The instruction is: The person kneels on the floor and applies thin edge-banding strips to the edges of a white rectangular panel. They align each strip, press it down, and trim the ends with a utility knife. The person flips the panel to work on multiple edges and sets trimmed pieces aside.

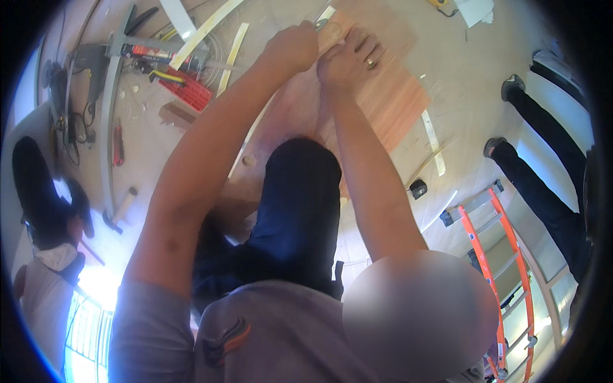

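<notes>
My left hand [294,48] is closed in a fist near the far edge of a reddish-brown wooden board [389,96]. A short metallic end of something [320,24] pokes out past its fingers; the rest is hidden. Right beside it, my right hand [348,62] presses on the board with its fingers spread, a ring on one of them. Between the two hands shows a pale round patch [330,37], which may be a hole or bare wood. A small round hole [248,160] sits closer to my bent knee [303,169], which is over the board.
On the left lie a hammer [121,210], a red-handled tool [118,145], a red plastic tray [185,88], a sealant tube [156,55] and a long metal strip [108,127]. A tape measure [417,188] and orange ladder [476,246] are right. Other people [543,185] are at both sides.
</notes>
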`<state>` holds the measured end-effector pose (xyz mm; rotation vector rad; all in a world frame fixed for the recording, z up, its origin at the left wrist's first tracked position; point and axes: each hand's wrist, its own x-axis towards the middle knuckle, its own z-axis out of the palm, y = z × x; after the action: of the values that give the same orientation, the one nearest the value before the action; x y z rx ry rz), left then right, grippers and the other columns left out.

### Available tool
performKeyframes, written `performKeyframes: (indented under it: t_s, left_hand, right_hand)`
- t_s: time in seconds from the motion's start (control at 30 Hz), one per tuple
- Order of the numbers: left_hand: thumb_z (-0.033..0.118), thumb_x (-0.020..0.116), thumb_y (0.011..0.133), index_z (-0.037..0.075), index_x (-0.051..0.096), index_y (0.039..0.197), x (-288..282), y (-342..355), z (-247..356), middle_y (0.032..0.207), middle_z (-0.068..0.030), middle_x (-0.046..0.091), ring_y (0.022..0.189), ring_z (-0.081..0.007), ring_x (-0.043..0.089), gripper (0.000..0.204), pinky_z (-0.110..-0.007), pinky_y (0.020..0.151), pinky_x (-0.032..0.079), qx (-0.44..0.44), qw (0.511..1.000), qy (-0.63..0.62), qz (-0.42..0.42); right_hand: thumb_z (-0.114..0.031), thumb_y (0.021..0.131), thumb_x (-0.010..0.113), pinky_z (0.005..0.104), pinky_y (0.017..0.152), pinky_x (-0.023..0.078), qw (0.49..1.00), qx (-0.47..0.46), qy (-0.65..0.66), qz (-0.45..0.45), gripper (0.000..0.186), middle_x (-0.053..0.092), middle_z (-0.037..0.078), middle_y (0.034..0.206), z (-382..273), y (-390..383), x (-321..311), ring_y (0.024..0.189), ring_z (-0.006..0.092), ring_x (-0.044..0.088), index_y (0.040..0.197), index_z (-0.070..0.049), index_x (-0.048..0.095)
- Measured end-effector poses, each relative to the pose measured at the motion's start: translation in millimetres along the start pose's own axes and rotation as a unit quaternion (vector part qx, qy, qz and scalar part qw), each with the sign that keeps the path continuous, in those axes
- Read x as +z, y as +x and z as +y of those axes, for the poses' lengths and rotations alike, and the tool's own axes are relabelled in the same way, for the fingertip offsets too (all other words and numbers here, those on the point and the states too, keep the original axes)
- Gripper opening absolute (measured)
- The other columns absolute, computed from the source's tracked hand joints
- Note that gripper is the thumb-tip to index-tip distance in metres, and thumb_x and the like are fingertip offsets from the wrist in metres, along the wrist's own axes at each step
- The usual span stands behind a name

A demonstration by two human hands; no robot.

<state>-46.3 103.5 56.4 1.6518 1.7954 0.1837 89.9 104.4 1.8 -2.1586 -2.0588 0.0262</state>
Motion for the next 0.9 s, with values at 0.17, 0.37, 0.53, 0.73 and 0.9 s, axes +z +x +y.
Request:
performKeyframes:
  t_s: [0.17, 0.37, 0.53, 0.73, 0.9]
  left_hand:
    - [0.015, 0.052, 0.094, -0.003, 0.049, 0.106, 16.4, -137.0, -34.6, 0.086, -0.0309, 0.067, 0.084, -0.0483, 0.067, 0.021, -0.057, 0.075, 0.052, -0.085, 0.994, -0.012, -0.073]
    - [0.019, 0.051, 0.098, -0.002, 0.046, 0.11, 15.4, -241.5, -54.7, 0.085, -0.0285, 0.068, 0.084, -0.0462, 0.068, 0.024, -0.056, 0.075, 0.053, -0.178, 0.968, 0.029, -0.177]
    - [0.024, 0.053, 0.098, 0.0, 0.049, 0.11, -23.5, -218.9, -44.0, 0.086, -0.0278, 0.068, 0.086, -0.046, 0.067, 0.027, -0.056, 0.077, 0.052, -0.155, 0.973, 0.04, -0.168]
    - [0.03, 0.055, 0.099, -0.002, 0.051, 0.107, -15.6, -69.2, -9.0, 0.084, -0.0313, 0.066, 0.084, -0.0501, 0.065, 0.033, -0.06, 0.076, 0.049, -0.034, 0.992, -0.092, 0.078]
    - [0.03, 0.055, 0.099, -0.004, 0.052, 0.112, 1.1, 20.1, 12.8, 0.092, -0.032, 0.066, 0.09, -0.0497, 0.065, 0.036, -0.057, 0.081, 0.051, -0.052, 0.993, -0.088, 0.061]
  right_hand:
    - [-0.029, 0.095, 0.044, 0.0614, 0.11, 0.018, 1.0, 0.007, -0.012, -0.005, 0.055, 0.028, 0.022, 0.152, 3.2, -1.0, 1.0, 0.144, 0.048, 0.017, 0.148, -0.013, 0.038]
    - [-0.028, 0.095, 0.047, 0.0621, 0.107, 0.022, 1.0, -0.008, -0.005, -0.005, 0.053, 0.029, 0.023, 0.149, -0.3, 1.4, -2.4, 0.141, 0.0487, 0.021, 0.144, -0.011, 0.036]
    - [-0.027, 0.097, 0.046, 0.0636, 0.108, 0.021, 0.999, 0.007, 0.01, -0.041, 0.053, 0.028, 0.024, 0.151, -1.8, -0.8, -12.3, 0.143, 0.0496, 0.017, 0.146, -0.01, 0.037]
    - [-0.028, 0.099, 0.039, 0.061, 0.112, 0.019, 0.999, 0.022, -0.033, -0.038, 0.056, 0.025, 0.021, 0.158, 1.3, -1.7, -5.6, 0.147, 0.0447, 0.015, 0.152, -0.012, 0.035]
    - [-0.029, 0.098, 0.04, 0.0609, 0.113, 0.017, 0.999, 0.025, -0.02, -0.04, 0.058, 0.025, 0.021, 0.159, 0.4, -0.3, -3.8, 0.148, 0.0456, 0.014, 0.153, -0.014, 0.034]
